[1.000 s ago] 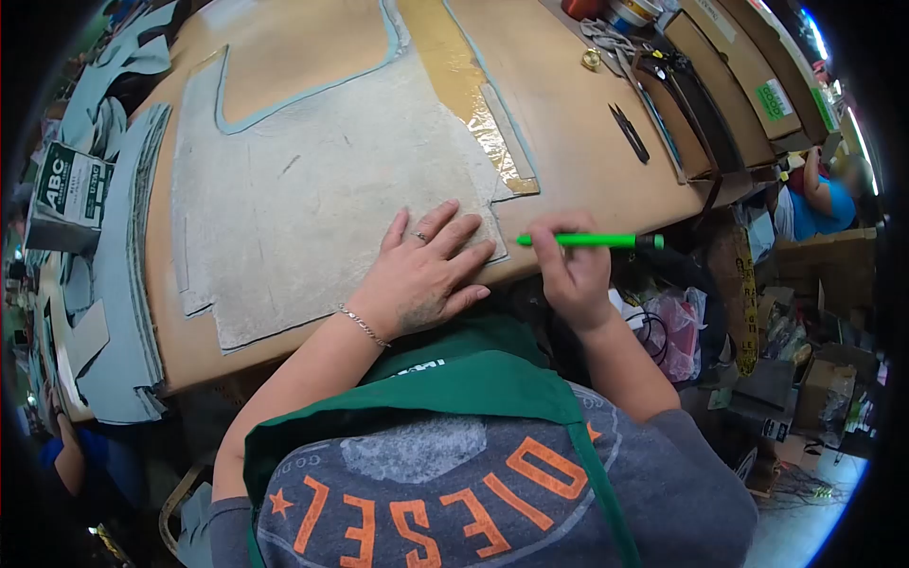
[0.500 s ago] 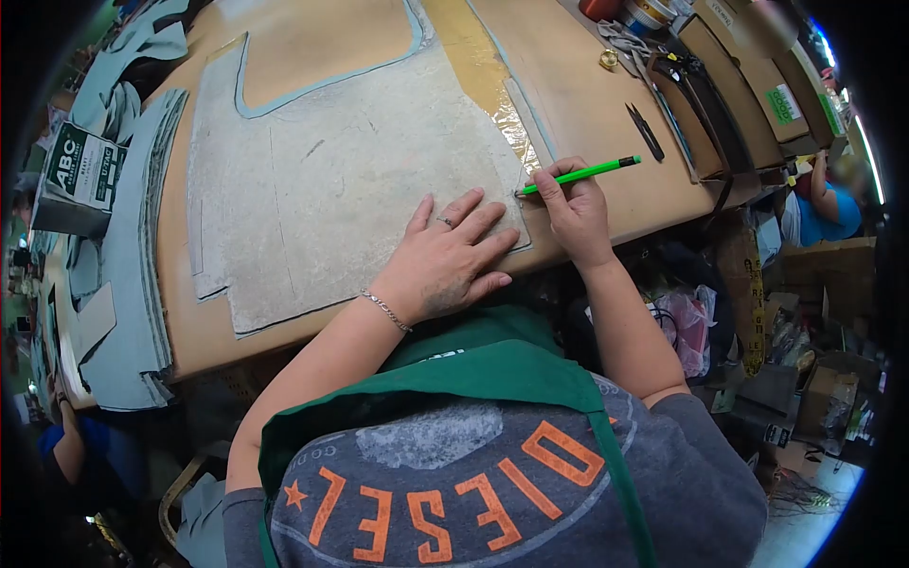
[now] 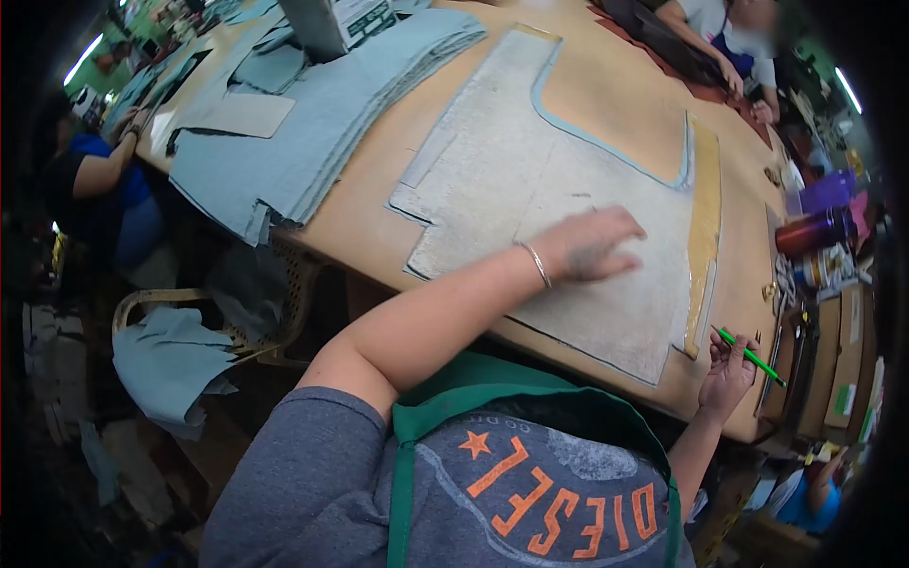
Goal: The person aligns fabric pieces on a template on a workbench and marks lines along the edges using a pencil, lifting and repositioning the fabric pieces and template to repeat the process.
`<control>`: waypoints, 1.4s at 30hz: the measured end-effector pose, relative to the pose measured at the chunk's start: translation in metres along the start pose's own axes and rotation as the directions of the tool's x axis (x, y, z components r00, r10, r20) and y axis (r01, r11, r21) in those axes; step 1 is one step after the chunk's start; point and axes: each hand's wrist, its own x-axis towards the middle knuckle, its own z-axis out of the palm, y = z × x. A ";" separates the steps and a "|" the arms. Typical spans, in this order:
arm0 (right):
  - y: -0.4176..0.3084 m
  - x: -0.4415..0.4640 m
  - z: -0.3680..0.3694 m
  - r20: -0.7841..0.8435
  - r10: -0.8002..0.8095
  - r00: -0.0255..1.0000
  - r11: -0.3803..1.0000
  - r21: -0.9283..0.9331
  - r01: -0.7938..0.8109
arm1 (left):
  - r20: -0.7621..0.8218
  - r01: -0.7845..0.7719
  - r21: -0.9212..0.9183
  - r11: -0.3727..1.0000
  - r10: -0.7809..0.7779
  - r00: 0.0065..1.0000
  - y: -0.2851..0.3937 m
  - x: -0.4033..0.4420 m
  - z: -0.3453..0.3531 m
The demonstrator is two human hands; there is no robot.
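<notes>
A large, worn grey-white flat pattern board (image 3: 502, 175) with a wide cut-out lies on the table, yellowish tape (image 3: 704, 189) running along its right side. Light blue material (image 3: 606, 148) shows as a thin border at the cut-out's edge. My left hand (image 3: 602, 246) is over the board's middle, slightly blurred, with thumb and fingers apart and nothing held; whether it touches the board I cannot tell. Off the board's lower right corner, my right hand (image 3: 727, 371) grips a green pencil (image 3: 765, 367), its tip pointing up and left.
A thick stack of blue-grey sheets (image 3: 322, 142) lies on the left of the tan table (image 3: 445, 123), with a box (image 3: 317, 28) on top. A chair (image 3: 275, 284) draped with blue-grey pieces stands below. Cartons (image 3: 838, 360) and a dark red cylinder (image 3: 814, 230) line the right. Other people work around.
My left hand has lifted from the board's lower edge and moved farther over it. My right hand has drawn the pencil away from the board's edge. The head view has swung left.
</notes>
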 end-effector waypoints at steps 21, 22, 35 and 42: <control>0.019 0.010 0.428 0.828 0.516 0.218 0.730 -0.559 0.394 | -0.259 0.429 0.621 0.655 -0.345 0.902 -0.115 -0.011 -0.056; 0.019 0.007 0.432 0.777 0.589 0.222 0.697 -0.628 0.347 | -0.271 0.430 0.576 0.696 -0.333 0.903 -0.109 -0.013 -0.061; 0.029 0.003 0.437 0.820 0.558 0.129 0.721 -0.555 0.415 | -0.283 0.460 0.525 0.716 -0.362 0.888 -0.097 -0.012 -0.069; 0.034 0.007 0.437 0.862 0.492 0.121 0.759 -0.493 0.426 | -0.274 0.469 0.509 0.721 -0.381 0.883 -0.095 -0.011 -0.072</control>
